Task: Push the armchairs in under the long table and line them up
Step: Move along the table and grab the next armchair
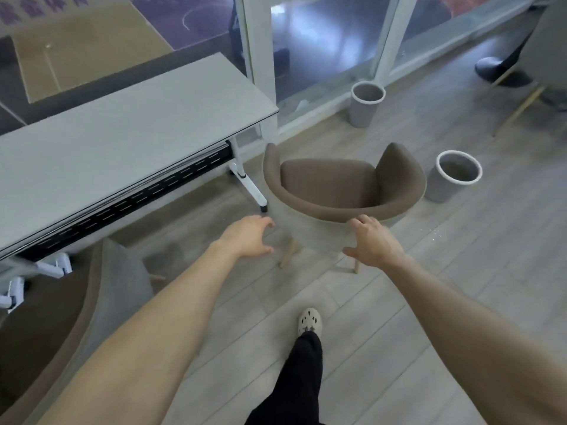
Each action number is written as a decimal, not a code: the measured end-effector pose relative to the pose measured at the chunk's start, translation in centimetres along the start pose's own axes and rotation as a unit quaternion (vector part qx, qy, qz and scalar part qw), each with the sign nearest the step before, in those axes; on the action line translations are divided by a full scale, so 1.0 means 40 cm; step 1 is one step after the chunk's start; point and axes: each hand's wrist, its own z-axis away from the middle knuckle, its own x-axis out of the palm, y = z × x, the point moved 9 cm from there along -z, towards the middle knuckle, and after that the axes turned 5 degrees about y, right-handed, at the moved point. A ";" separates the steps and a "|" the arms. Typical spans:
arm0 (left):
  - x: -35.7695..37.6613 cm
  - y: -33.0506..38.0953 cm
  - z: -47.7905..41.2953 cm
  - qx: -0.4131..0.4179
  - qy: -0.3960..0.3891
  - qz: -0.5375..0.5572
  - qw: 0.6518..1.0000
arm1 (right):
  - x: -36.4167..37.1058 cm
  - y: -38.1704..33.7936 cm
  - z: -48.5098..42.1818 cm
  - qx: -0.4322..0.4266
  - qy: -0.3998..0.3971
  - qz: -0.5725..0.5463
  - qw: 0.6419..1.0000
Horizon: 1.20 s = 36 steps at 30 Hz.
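Fingers [365, 220] (right hand [372, 240]) touch the armchair [337, 191] back; left hand [250, 236] hovers open.

No legible text, label, brand or number appeared; purple marks on the floor [43, 7] outside were unreadable.

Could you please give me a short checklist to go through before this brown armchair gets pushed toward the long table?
1. Right hand on the armchair backrest: ok, fingers rest on its rim.
2. Left hand on the chair: not ok, open and short of it.
3. Chair under the table: not ok, it stands beyond the table's end.
4. Table foot out of the path: cannot tell, it sits beside the chair.
5. Nearer bin apart from the chair: ok.
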 end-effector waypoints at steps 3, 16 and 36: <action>-0.007 0.059 -0.140 0.023 0.021 -0.017 0.999 | -0.035 0.076 -0.094 -0.010 0.021 0.009 1.000; 0.190 0.095 -0.456 0.055 0.013 -0.117 0.991 | 0.144 0.229 -0.291 -0.099 -0.077 0.049 0.991; 0.436 0.388 0.053 -0.218 0.044 -0.100 0.970 | 0.192 0.310 -0.052 -0.307 -0.097 0.175 0.930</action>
